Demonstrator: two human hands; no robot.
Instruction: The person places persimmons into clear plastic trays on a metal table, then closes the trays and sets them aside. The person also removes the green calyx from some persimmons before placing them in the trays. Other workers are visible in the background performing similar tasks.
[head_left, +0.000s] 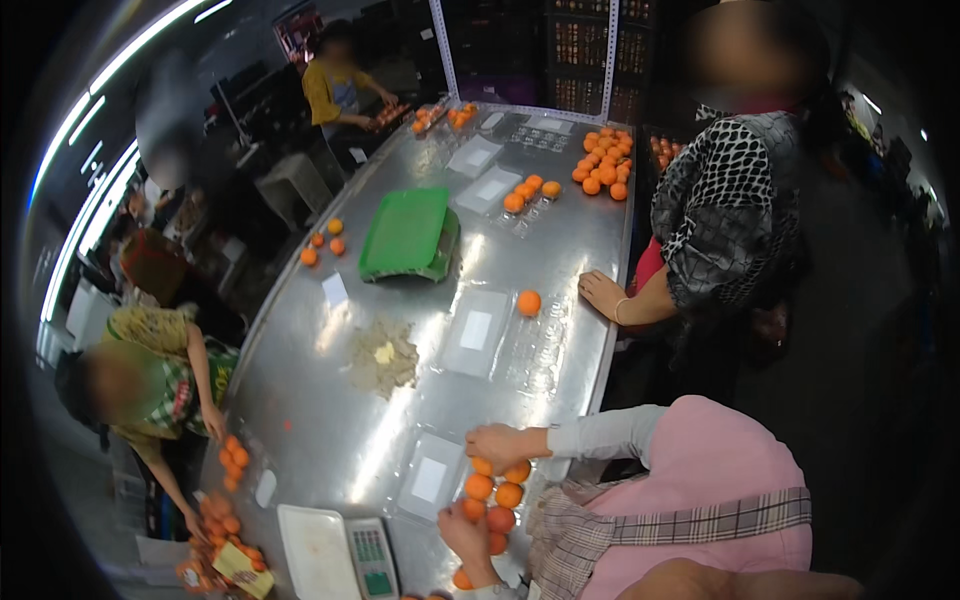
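Note:
My right hand (499, 447), its fingers curled down, rests at the upper end of a double row of oranges (508, 495) near the steel table's edge. What lies under its palm is hidden. Lower down, my left hand (463, 528) has its fingertips around an orange (473, 510) in the same rows. The oranges seem to sit in a clear plastic fruit tray, mostly covered by them. Beside them lies a clear plastic lid with a white label (428, 478). More oranges (462, 578) show below my left hand.
On the steel table (300, 375) are a digital scale (371, 559), a green-topped box (405, 232), empty clear packs (476, 330), a brownish wet patch (382, 360) and an orange pile (604, 161). A co-worker's hand (600, 296) rests at the right edge; another co-worker handles bagged oranges (217, 525).

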